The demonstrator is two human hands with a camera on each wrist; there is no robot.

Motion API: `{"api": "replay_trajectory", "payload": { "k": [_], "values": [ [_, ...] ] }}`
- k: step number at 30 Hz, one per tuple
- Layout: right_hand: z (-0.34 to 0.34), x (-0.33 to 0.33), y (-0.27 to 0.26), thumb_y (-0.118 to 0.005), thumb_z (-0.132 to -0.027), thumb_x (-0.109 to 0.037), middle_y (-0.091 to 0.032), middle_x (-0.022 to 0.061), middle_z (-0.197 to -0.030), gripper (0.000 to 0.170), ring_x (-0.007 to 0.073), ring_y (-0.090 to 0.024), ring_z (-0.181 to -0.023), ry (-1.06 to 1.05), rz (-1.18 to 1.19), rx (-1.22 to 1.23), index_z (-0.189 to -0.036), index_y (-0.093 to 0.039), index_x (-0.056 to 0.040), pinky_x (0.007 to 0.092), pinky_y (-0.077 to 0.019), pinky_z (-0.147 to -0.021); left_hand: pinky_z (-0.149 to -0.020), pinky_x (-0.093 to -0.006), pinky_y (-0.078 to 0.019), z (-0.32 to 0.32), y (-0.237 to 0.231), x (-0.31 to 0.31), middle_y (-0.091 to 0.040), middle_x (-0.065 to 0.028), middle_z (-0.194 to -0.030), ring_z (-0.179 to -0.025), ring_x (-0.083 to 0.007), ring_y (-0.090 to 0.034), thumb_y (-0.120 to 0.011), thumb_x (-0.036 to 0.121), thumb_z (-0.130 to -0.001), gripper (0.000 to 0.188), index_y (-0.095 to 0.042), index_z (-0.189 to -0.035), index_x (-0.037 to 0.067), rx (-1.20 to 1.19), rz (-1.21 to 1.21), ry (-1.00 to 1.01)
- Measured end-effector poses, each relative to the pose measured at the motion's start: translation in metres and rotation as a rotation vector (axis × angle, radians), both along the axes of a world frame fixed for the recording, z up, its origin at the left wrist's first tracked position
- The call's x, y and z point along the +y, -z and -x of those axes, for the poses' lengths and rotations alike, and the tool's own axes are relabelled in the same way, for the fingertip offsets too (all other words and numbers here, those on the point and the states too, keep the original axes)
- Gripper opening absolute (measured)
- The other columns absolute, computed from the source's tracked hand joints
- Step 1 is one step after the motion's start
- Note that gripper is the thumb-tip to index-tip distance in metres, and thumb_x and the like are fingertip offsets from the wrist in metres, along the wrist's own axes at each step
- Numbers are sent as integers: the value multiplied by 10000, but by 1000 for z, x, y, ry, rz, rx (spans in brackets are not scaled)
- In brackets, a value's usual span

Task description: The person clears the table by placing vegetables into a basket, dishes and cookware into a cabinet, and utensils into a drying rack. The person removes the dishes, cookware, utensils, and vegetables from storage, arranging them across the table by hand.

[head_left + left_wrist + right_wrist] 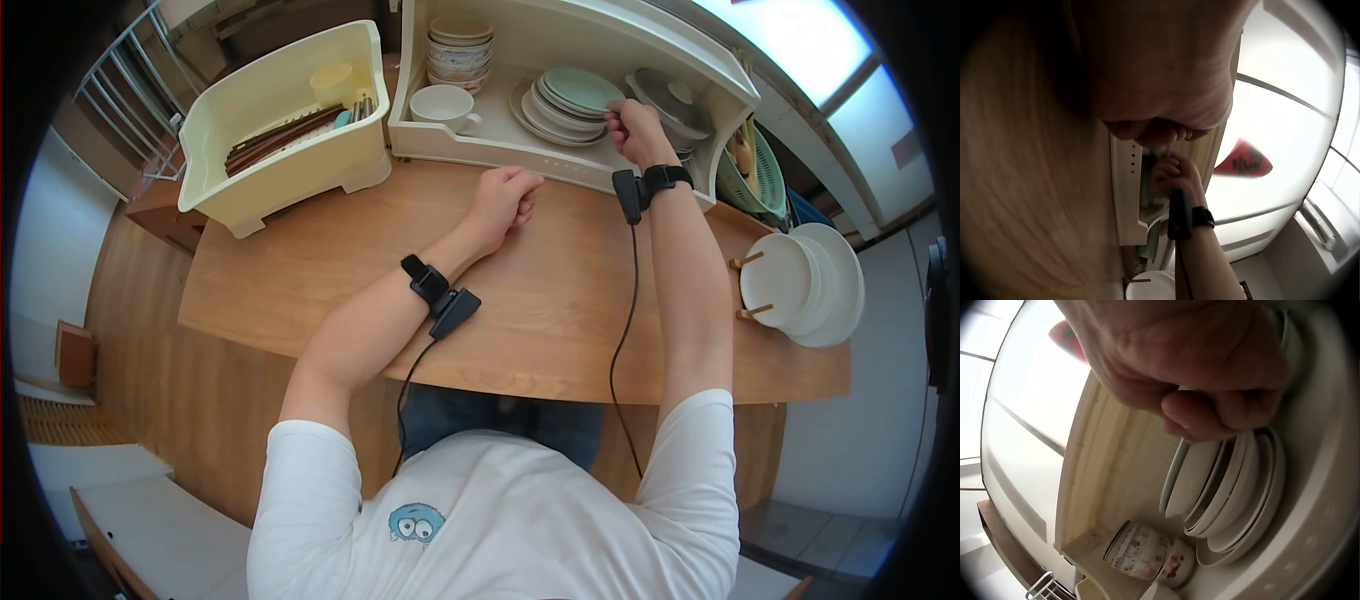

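My right hand [638, 132] reaches into the white shelf unit [560, 165], its curled fingers and thumb at the right rim of a stack of plates. On top lies a pale green plate [583, 90], with white plates [1235, 487] nested below it. In the right wrist view, the thumb and fingers pinch at the upper rim of the stack, hiding the contact. My left hand [503, 208] rests on the wooden table [420, 350] in front of the shelf, fingers loosely curled and holding nothing.
Left of the plates stand stacked bowls [460, 50] and a white cup [443, 105]. A lidded pot [670, 95] is at the shelf's right. A cream bin [290, 165] holds chopsticks. White plates [785, 280] stand in a wooden rack at the table's right, near a green basket [765, 180].
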State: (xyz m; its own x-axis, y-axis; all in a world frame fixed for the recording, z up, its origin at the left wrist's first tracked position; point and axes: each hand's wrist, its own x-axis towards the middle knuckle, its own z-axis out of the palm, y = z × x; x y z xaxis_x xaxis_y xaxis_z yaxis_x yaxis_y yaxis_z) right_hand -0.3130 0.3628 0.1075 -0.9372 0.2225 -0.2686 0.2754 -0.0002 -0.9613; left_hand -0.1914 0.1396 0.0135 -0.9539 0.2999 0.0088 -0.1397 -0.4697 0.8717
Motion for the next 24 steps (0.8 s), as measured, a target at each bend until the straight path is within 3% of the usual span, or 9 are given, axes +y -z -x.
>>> {"api": "replay_trajectory", "payload": {
  "k": [10, 12, 14, 17, 20, 22, 24],
  "values": [
    [-5, 0, -9, -577, -927, -96, -504, -2, -610, 157, 73, -417, -453, 2, 148, 51, -780, -570, -39, 230, -302, -399, -400, -232, -274, -2, -3, 0, -470, 7, -614, -454, -82, -401, -616, 172, -948, 283, -493, -705, 98, -25, 0, 1],
    [-7, 6, -7, -578, -941, -117, -477, -13, -592, 189, 64, -381, -434, -94, 337, 79, -770, -555, -40, 224, -263, -391, -400, -227, -281, -2, -4, 0, -499, 1, -629, -461, -80, -423, -605, 195, -954, 243, -535, -749, 84, -46, 17, -30],
    [-25, 12, -16, -590, -944, -132, -463, -19, -583, 208, 63, -364, -425, -179, 331, 69, -762, -548, -40, 223, -244, -382, -399, -222, -288, -2, -7, -2, -529, -5, -644, -468, -79, -445, -595, 217, -960, 223, -578, -793, 71, -70, 31, -66],
    [-66, 18, -16, -613, -944, -153, -451, -23, -573, 241, 61, -343, -413, -316, 302, -1, -746, -536, -40, 223, -210, -364, -419, -210, -313, 6, -8, -8, -618, -27, -738, -545, -84, -526, -542, 265, -975, 263, -657, -984, 28, -80, 40, -271],
    [-104, 26, 1, -652, -926, -146, -475, -18, -573, 247, 51, -361, -422, -445, 218, -34, -731, -544, -39, 224, -204, -348, -443, -204, -349, 10, -13, -15, -642, -17, -762, -604, -83, -568, -557, 239, -957, 227, -654, -942, 34, -119, -33, -385],
    [-125, 23, 16, -661, -926, -135, -512, -9, -600, 226, 48, -386, -436, -455, 129, -54, -745, -578, -29, 220, -231, -350, -457, -202, -355, 10, -17, -20, -664, -14, -807, -646, -86, -576, -574, 239, -944, 221, -664, -955, 38, -162, -42, -375],
    [-143, 19, 24, -659, -933, -138, -523, -5, -614, 223, 49, -396, -441, -477, 144, -77, -757, -592, -20, 217, -240, -352, -462, -205, -364, 10, -21, -25, -680, -16, -823, -646, -90, -587, -588, 236, -933, 210, -675, -952, 46, -169, 51, -203]
  ]
}}
